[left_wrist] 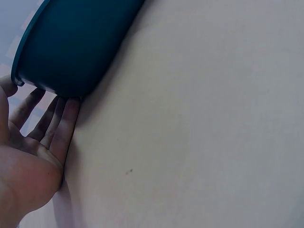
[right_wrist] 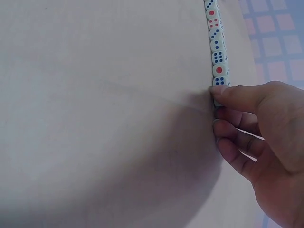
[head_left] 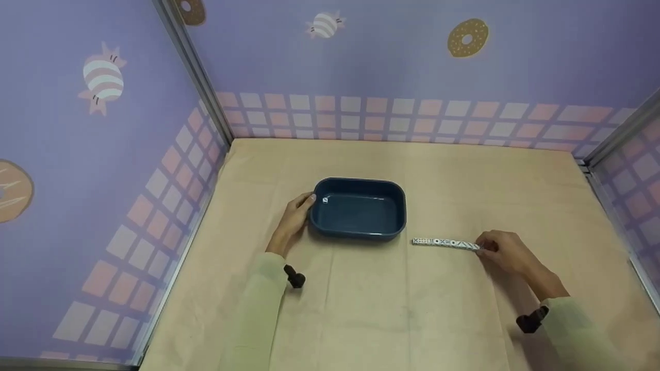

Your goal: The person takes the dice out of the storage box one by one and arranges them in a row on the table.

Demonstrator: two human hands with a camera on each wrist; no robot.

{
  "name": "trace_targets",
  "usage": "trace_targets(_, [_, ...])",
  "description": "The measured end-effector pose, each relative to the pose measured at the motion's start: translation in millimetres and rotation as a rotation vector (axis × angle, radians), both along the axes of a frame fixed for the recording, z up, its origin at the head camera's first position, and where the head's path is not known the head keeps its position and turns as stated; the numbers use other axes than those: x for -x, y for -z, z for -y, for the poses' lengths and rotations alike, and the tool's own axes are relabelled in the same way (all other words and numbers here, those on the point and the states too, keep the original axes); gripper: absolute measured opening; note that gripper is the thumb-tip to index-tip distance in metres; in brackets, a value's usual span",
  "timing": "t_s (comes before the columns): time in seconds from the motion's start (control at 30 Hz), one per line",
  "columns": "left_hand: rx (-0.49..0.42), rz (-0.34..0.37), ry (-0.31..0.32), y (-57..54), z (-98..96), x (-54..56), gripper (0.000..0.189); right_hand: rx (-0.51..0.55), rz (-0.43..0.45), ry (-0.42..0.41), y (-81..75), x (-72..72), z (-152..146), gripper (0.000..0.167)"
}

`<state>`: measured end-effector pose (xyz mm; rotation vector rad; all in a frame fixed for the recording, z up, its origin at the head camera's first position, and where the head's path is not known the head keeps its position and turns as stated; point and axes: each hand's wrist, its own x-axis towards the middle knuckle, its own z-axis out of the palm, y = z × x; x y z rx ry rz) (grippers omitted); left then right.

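A dark blue rectangular dish (head_left: 358, 235) stands on the cloth, with one white die (head_left: 325, 200) inside near its left wall. My left hand (head_left: 295, 216) holds the dish at its left end. In the left wrist view, the thumb is at the rim of the dish (left_wrist: 76, 47) and the fingers of the left hand (left_wrist: 33, 166) touch its outer wall. To the right of the dish lies a straight row of several white dice (head_left: 443, 242) with blue and red pips. My right hand (head_left: 508, 251) pinches the die at the row's right end, as the right wrist view shows at the near dice (right_wrist: 219, 70).
A beige cloth (head_left: 366, 309) with fold lines covers the table. Purple patterned panels (head_left: 392, 67) stand behind it and at both sides, joined by metal posts (head_left: 198, 72). Small dark devices (head_left: 295, 277) are at both wrists.
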<state>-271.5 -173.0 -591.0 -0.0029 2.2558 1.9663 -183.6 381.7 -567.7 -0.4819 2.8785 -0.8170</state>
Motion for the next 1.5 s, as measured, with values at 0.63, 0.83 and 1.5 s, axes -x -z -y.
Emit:
trace_targets(0.63, [0.015, 0.017, -0.028, -3.0, 5.7, 4.1, 0.054, 0.079, -0.165, -0.002, -33.0, 16.3, 53, 0.022])
trace_targets(0.83, [0.009, 0.019, -0.010, -3.1, 6.8, 4.2, 0.058, 0.221, -0.250, -0.082, -32.0, 32.4, 119, 0.016])
trace_targets(1.5, [-0.032, 0.041, -0.021, -0.9, -0.9, 2.4, 0.053, 0.351, -0.170, -0.114, -16.9, 92.3, 304, 0.024])
